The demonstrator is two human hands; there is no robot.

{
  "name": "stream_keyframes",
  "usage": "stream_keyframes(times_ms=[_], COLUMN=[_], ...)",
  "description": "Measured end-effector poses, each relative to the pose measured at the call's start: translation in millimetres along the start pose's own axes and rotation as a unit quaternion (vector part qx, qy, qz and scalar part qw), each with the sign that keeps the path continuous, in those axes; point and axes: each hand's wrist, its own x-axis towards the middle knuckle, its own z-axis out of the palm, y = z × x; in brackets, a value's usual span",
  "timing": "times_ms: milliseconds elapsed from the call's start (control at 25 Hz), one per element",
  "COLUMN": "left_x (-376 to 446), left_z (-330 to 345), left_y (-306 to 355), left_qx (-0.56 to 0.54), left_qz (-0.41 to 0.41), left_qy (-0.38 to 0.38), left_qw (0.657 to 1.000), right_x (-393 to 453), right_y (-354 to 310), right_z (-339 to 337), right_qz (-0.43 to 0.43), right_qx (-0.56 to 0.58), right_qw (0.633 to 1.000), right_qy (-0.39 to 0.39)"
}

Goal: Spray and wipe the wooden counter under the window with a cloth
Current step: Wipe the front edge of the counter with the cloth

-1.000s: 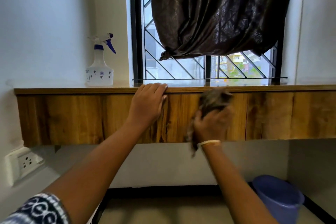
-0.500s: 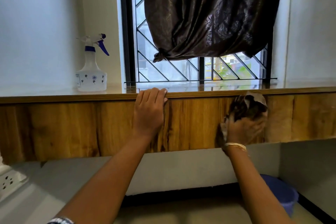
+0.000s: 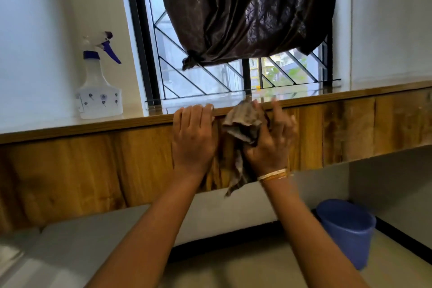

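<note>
Wiping is under way — the right hand [image 3: 268, 145] clutches the brown cloth [image 3: 243, 121], its fingers partly curled round it, against the wooden front of the desk [image 3: 70, 170] just below the edge. The left hand [image 3: 192, 138] lies flat beside it, fingertips hooked over the edge. The spray bottle [image 3: 99, 82] stands far left — untouched. Next, probably, another sweep along the wood.

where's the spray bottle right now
In the head view the spray bottle stands upright on the left end of the wooden counter, against the white wall, left of the window and of the left hand.
</note>
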Motion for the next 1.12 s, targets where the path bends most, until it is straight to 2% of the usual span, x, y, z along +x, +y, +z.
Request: stream_keyframes(times_ms=[120, 200, 320, 360, 400, 440, 520, 560, 600, 640, 680, 800, 880, 960, 1040, 1120], left_x=[1, 7, 18, 23, 28, 33, 38, 40, 43, 45, 48, 62, 67, 66, 66, 68], left_z=[-4, -6, 0, 6, 13, 22, 39, 49, 59, 68, 77, 107, 118, 121, 121, 118], left_y=[6, 17, 50, 62, 76, 89, 116, 131, 148, 164, 179, 230, 250, 260, 262, 266], left_qx=[0.024, 0.027, 0.012, -0.001, -0.016, -0.028, -0.030, -0.024, -0.022, -0.027, -0.038, -0.057, -0.047, -0.023, -0.004, 0.009], left_qz=[-0.004, -0.039, -0.057, -0.048, -0.041, -0.037, -0.032, -0.027, -0.023, -0.020, -0.015, 0.007, -0.003, -0.020, -0.040, -0.056], left_qy=[-0.010, -0.020, -0.060, -0.068, -0.068, -0.066, -0.065, -0.063, -0.062, -0.063, -0.064, -0.069, -0.063, -0.056, -0.072, -0.086], left_qw=[1.000, 0.999, 0.996, 0.997, 0.997, 0.997, 0.997, 0.997, 0.998, 0.997, 0.997, 0.996, 0.997, 0.998, 0.997, 0.995], right_x=[3, 10, 21, 21, 19, 14, -4, -6, -3, 0, 1, 8, 8, 13, 17, 23], right_y=[89, 144, 167, 157, 147, 136, 130, 139, 158, 178, 201, 289, 334, 344, 326, 292], right_z=[-8, -17, -22, -22, -24, -24, -27, -29, -30, -31, -30, -37, -46, -50, -46, -39], right_qz=[0.058, 0.168, 0.365, 0.389, 0.362, 0.288, 0.057, -0.044, -0.100, -0.104, -0.070, 0.073, 0.096, 0.102, 0.121, 0.071], right_qx=[-0.044, -0.071, -0.076, -0.066, -0.039, 0.008, 0.071, 0.064, 0.051, 0.038, 0.028, 0.014, 0.003, 0.012, 0.025, 0.060], right_qw=[0.997, 0.983, 0.927, 0.917, 0.930, 0.956, 0.993, 0.993, 0.988, 0.989, 0.994, 0.996, 0.995, 0.994, 0.991, 0.993], right_qy=[0.029, 0.016, -0.030, -0.055, -0.061, -0.052, -0.075, -0.094, -0.103, -0.098, -0.085, -0.047, -0.023, -0.027, -0.043, -0.071])
